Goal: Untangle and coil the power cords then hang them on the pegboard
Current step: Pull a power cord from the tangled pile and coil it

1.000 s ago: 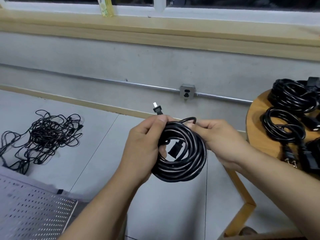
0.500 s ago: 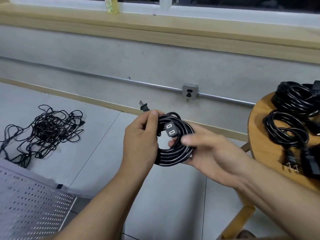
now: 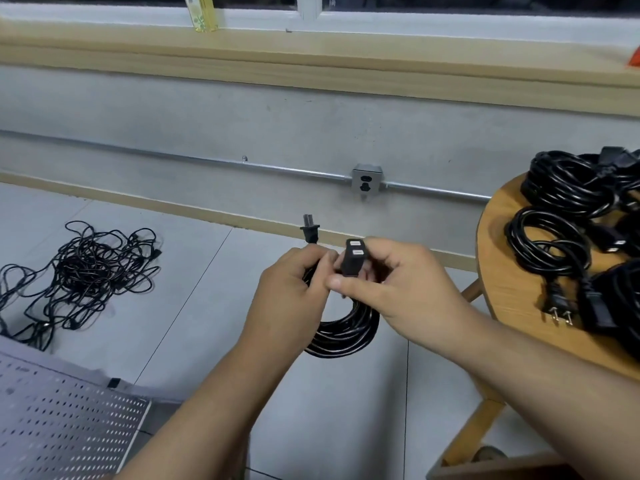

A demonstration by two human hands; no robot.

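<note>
Head view: the left hand (image 3: 291,282) grips the top of the coiled cord (image 3: 346,332), held over the floor off the bench's (image 3: 498,292) left edge. The right hand (image 3: 398,289) pinches its socket end (image 3: 355,256). If the left grip slackens, the loops could spill.

Socket end (image 3: 354,258) now between right fingers (image 3: 341,282)

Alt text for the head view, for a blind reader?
Two hands hold a coiled black cord: the left hand grips the coil below its pronged plug, the right hand pinches the socket end. A tangled cord pile lies on the floor left, a pegboard lower left, coiled cords on a table right.
</note>
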